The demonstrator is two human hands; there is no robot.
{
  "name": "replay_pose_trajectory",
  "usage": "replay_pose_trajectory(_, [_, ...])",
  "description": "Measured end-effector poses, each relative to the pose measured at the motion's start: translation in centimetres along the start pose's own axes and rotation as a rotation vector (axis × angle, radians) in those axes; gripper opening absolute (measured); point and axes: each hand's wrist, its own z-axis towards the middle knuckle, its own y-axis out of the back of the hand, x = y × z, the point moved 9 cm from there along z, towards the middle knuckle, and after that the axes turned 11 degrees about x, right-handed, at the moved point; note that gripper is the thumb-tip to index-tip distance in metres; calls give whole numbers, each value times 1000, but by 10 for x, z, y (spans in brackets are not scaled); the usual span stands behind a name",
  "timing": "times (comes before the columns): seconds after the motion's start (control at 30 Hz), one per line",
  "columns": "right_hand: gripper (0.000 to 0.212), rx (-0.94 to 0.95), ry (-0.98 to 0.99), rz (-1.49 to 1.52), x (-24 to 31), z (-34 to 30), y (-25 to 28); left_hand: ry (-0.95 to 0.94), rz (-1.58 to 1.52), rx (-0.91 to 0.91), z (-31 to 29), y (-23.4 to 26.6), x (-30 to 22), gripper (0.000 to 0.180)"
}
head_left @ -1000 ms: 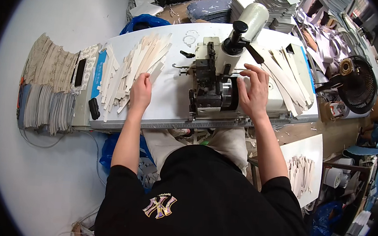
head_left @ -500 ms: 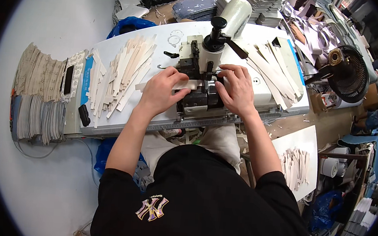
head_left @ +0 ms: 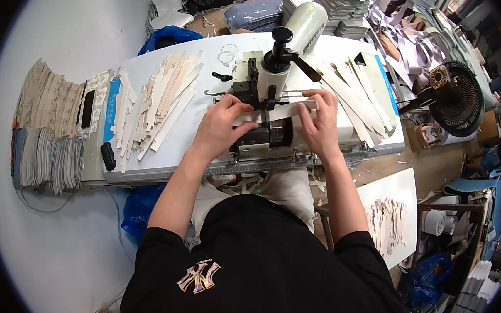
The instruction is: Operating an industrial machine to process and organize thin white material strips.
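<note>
A white strip (head_left: 285, 110) runs across the machine (head_left: 273, 76) under its black-knobbed post. My left hand (head_left: 219, 124) is closed on the strip's left part, with thumb and fingers around it beside the black machine parts. On the other side of the post, my right hand (head_left: 324, 122) pinches the strip's right end between thumb and fingers. The strip slants slightly up toward the right.
Loose pale strips (head_left: 167, 97) lie fanned at the table's left, and more strips (head_left: 355, 97) at its right. A black fan (head_left: 458, 99) stands beyond the right edge. Fabric stacks (head_left: 50, 117) sit at left, and a white board (head_left: 391, 194) holds short strips.
The strip has moved rightward through the machine and now shows on the right of the post. My right hand has closed on its end; the left stays near the machine.
</note>
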Motion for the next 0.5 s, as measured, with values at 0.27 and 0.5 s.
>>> replay_pose_trajectory(0.27, [15, -225, -171, 56, -30, -50, 79, 77, -131, -88, -13, -5, 8, 28])
replay_pose_trajectory(0.5, [25, -519, -500, 85, -95, -90, 107, 213, -122, -220, -34, 17, 44, 22])
